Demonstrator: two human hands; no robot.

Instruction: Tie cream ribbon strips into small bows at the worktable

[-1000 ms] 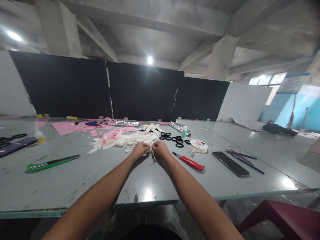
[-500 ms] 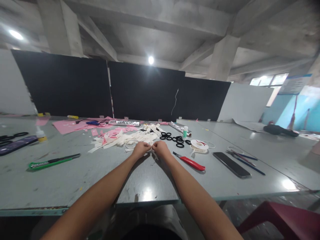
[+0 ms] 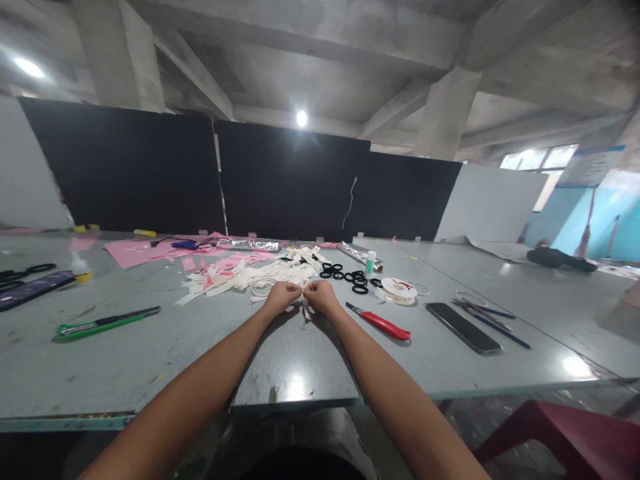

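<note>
Near the middle of the table, my left hand and my right hand are pinched together, their fingertips almost touching. Between them is a pale ribbon, with loose ends hanging below the fingers. Just behind the hands lies a heap of cream ribbon strips. A ring of white ribbon or cord is beside my left hand. To the right of my right hand, a red utility knife lies on the table, and farther off stands a ribbon spool.
Black-handled scissors and a glue stick are behind the red knife. A phone and thin tools lie right. A green utility knife lies left. Pink paper and foil-wrapped pieces sit toward the black partition.
The hands stay in nearly the same place, still pinching. The ribbon ends below them have shifted and hang straighter. The tail of ribbon by the spool looks slightly different.
</note>
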